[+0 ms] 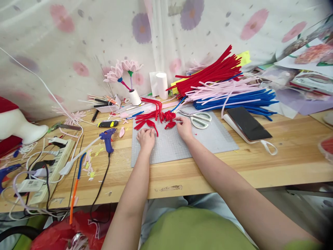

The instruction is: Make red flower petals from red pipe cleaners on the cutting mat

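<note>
Both hands' grips, left hand point(146, 137) and right hand point(184, 127), pinch red petal loops point(152, 124)

The near half of the grey cutting mat point(182, 146) is bare, so there is open room from six o'clock up to both hands. At twelve o'clock of the left hand point(146, 138) lie bent red pipe cleaners point(152, 113), crowding the mat's far edge. The right hand point(184, 127) has scissors point(198, 118) just beside it at two o'clock. Past these, at one o'clock, stacked red, pink and blue pipe cleaners point(229, 86) block the way. At three o'clock a phone point(248, 124) lies on the wooden table point(286, 156), with bare wood nearer. At nine o'clock a blue glue gun point(108, 137) and its cord bar the left side.
</note>
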Tool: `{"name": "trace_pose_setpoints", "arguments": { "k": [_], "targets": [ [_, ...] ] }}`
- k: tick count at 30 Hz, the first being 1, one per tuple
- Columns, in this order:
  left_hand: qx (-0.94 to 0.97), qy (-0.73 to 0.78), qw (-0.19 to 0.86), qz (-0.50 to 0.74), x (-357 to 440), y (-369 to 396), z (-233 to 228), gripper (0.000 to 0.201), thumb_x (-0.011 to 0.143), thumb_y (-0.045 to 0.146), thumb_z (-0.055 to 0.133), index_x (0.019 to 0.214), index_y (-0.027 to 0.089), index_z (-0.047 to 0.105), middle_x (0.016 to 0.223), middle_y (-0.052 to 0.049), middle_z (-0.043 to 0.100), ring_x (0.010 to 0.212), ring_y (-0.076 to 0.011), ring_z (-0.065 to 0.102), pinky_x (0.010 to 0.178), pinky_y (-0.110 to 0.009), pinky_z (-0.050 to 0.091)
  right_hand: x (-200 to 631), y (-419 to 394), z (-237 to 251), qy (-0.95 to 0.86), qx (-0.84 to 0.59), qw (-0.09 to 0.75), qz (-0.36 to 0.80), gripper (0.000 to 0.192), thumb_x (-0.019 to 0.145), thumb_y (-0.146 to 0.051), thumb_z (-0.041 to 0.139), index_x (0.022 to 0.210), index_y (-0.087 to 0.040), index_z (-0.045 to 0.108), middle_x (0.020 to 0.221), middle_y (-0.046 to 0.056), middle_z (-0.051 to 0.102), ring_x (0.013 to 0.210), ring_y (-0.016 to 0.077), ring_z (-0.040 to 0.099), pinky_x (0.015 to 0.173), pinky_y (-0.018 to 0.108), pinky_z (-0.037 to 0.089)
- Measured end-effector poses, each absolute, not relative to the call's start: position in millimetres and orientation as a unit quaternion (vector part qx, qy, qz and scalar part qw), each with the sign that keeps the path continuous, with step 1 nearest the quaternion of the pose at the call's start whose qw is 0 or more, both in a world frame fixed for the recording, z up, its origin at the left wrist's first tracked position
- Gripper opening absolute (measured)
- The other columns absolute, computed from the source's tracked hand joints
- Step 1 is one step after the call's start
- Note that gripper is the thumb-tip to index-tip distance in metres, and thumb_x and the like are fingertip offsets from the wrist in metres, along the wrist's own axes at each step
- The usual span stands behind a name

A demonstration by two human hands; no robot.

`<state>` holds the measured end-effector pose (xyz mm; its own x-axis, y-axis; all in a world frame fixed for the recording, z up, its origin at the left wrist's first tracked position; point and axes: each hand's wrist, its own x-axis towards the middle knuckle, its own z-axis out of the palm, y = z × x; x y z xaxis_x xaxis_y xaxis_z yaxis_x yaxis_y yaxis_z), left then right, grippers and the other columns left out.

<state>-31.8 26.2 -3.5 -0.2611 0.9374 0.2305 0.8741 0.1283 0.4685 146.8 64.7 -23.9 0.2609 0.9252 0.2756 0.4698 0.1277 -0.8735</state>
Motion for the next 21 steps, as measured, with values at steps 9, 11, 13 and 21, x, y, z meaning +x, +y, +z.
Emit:
{"name": "trace_pose_setpoints", "arguments": {
  "k": [9, 11, 13, 21],
  "targets": [
    [0.480, 0.707, 0.134, 0.502, -60, 42, 2, 0.015, 0.072, 0.013, 0.039, 0.078, 0.019, 0.051, 0.074, -0.001, 0.055, 0.070, -0.0136, 0.052, 0.069, -0.026, 0.039, 148, 68, -24, -0.515, -0.601, 0.547, 0.274, 0.027, 0.066, -0.013, 0.037, 0.074, -0.016, 0.063, 0.085, 0.006, 0.063, 0.086, 0.0193, 0.053, 0.081, 0.035, 0.038],
    [0.479, 0.711, 0.139, 0.496, -62, 51, 9, 0.016, 0.073, 0.011, 0.035, 0.073, 0.020, 0.049, 0.073, -0.001, 0.054, 0.073, -0.0140, 0.052, 0.070, -0.026, 0.039, 148, 70, -24, -0.495, -0.592, 0.568, 0.286, 0.027, 0.070, -0.017, 0.036, 0.077, -0.016, 0.062, 0.085, 0.006, 0.063, 0.085, 0.0188, 0.054, 0.082, 0.034, 0.039],
    [0.492, 0.722, 0.132, 0.469, -58, 62, 16, 0.018, 0.073, 0.009, 0.033, 0.073, 0.020, 0.048, 0.076, -0.002, 0.055, 0.077, -0.0152, 0.053, 0.073, -0.028, 0.039, 148, 72, -25, -0.464, -0.586, 0.587, 0.310, 0.029, 0.073, -0.020, 0.035, 0.083, -0.016, 0.061, 0.085, 0.007, 0.063, 0.084, 0.0177, 0.056, 0.080, 0.033, 0.040],
    [0.615, 0.741, 0.094, 0.251, -25, 104, 35, 0.023, 0.081, 0.030, 0.041, 0.096, 0.018, 0.052, 0.099, -0.011, 0.061, 0.096, -0.0230, 0.055, 0.081, -0.034, 0.039, 148, 74, -25, -0.446, -0.601, 0.577, 0.329, 0.032, 0.077, -0.038, 0.039, 0.087, -0.016, 0.060, 0.080, 0.006, 0.062, 0.078, 0.0183, 0.055, 0.073, 0.032, 0.041]
  ]
}}
